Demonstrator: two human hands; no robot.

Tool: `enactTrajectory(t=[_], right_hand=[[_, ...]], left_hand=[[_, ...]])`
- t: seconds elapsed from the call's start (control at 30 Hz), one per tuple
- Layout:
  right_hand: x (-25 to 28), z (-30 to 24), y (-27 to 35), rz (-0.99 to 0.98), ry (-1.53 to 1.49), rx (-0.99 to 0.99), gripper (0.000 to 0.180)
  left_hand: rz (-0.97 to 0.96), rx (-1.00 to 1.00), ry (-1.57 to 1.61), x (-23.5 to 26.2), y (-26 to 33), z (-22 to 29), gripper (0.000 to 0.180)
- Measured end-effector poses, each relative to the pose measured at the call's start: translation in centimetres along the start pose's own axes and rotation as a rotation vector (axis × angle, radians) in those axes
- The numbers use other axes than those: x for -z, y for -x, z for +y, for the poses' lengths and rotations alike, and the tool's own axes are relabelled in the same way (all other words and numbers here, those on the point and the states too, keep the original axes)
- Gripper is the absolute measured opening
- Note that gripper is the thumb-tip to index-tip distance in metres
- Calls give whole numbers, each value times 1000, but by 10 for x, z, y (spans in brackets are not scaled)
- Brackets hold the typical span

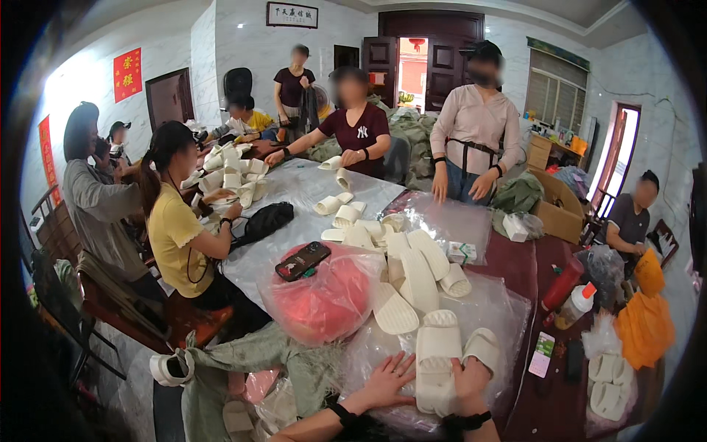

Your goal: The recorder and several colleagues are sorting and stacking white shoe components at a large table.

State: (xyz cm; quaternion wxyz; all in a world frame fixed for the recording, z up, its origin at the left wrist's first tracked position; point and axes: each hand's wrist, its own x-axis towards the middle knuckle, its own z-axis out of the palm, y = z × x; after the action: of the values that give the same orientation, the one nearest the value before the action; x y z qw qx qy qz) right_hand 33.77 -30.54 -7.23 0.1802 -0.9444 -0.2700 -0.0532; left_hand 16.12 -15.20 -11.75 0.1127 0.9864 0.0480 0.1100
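Note:
A cream slipper [436, 368] lies sole down on clear plastic bags [368, 361] at the table's near edge. My left hand [383, 381] rests beside it on the plastic, fingers spread and holding nothing. On its other side, my right hand [471, 383] closes over the near end of a second cream slipper [482, 348], whose heel it hides. Just beyond lie several more loose slippers in a heap, among them one showing its ribbed footbed [420, 280] and another lying flat [395, 309].
A pink bundle in clear plastic [320, 295] carries a dark phone [303, 261]. To the right are a spray bottle [576, 306], a red bottle [562, 283], a pink-screened phone [543, 355] and bagged slippers [610, 387]. Green sacking [272, 361] hangs at left. Several people work around the table.

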Motion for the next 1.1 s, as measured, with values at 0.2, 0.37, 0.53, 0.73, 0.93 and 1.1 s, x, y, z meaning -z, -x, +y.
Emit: enactTrajectory(t=[0.2,0.37,0.53,0.73,0.93,1.1], right_hand=[[17,17,-12,-122,-36,80,55],[7,16,-14,-96,78,110,60],[-13,29,-18,-3,-22,64,55],[-10,41,-21,134,-124,52,43],[33,45,4,389,-414,-18,32],[61,73,37,614,-612,135,30]], left_hand=[[-5,3,28,2,0,0,87],[47,-5,35,2,-1,-3,86],[136,-11,88,14,3,4,83],[-23,-176,132,9,14,18,63],[-124,-129,175,18,10,27,65],[-214,-128,163,24,-9,37,74]])
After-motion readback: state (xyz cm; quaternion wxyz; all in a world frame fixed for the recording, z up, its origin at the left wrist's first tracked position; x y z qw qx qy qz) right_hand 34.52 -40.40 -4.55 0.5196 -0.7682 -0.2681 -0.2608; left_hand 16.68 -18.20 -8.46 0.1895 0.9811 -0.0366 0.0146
